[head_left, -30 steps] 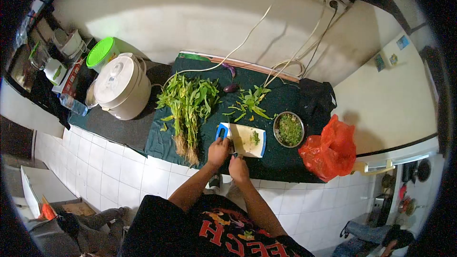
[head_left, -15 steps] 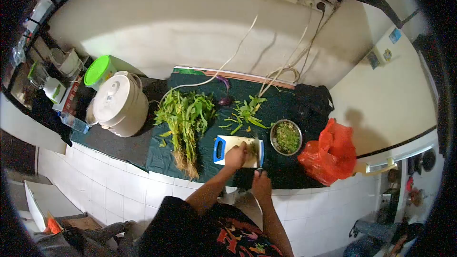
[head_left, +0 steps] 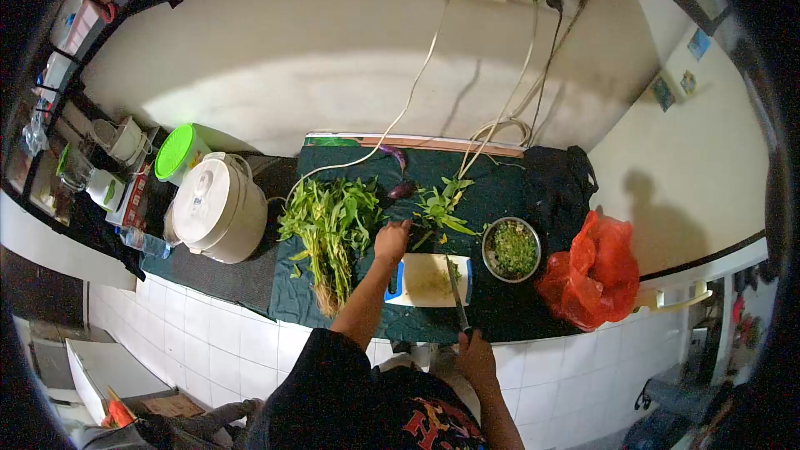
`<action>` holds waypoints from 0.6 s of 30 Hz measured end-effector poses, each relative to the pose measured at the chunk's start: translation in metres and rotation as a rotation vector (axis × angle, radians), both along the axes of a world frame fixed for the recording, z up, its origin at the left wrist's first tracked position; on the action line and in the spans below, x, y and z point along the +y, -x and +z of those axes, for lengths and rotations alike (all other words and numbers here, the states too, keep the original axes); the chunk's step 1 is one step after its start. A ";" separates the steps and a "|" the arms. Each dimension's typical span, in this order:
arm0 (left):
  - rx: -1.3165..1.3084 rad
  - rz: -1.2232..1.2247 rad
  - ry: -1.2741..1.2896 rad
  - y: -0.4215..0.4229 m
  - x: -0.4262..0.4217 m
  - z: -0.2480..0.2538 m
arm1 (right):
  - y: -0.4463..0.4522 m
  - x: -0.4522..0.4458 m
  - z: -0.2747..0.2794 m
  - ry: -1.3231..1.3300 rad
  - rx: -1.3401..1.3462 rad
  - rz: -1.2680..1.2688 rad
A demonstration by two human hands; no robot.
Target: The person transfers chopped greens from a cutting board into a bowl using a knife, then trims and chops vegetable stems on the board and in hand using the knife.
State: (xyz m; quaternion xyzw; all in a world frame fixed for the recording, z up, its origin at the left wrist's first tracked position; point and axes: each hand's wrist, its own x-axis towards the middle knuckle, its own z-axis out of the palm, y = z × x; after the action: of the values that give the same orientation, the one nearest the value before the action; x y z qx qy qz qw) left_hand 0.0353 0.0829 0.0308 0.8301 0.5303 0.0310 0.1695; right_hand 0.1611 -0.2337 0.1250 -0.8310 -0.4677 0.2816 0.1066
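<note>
My right hand is closed round the handle of a kitchen knife. Its blade lies over the right side of a white cutting board with blue ends, where a few green bits cling. My left hand is past the board's far left corner, beside loose leafy stems. Its fingers look drawn together; whatever may be between them is too small to make out. Left of that arm lies a big bunch of leafy greens with roots. A metal bowl of chopped greens stands right of the board.
A purple eggplant lies toward the wall. At the right is a red plastic bag. A white rice cooker and a green-lidded tub stand left. A white cable hangs down onto the dark green cloth.
My left hand has left the board and moved up and left toward the loose stems. The knife has tilted, and my right hand has shifted slightly toward me. The camera view has shifted too.
</note>
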 end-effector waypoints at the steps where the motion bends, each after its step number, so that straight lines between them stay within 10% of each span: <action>1: 0.001 -0.001 0.000 0.000 0.001 -0.001 | -0.003 -0.002 0.002 -0.041 -0.058 0.080; 14: -0.506 -0.080 0.157 0.013 -0.094 0.008 | 0.008 -0.009 -0.010 0.039 0.061 0.079; 18: -0.638 0.274 0.103 0.046 -0.113 0.010 | 0.023 -0.011 -0.012 0.012 0.140 0.188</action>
State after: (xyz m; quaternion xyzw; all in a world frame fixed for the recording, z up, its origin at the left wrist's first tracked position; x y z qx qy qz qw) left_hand -0.0111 -0.0301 0.0403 0.6902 0.5578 0.2843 0.3628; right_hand 0.1382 -0.2450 0.1135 -0.7624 -0.5332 0.3505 0.1074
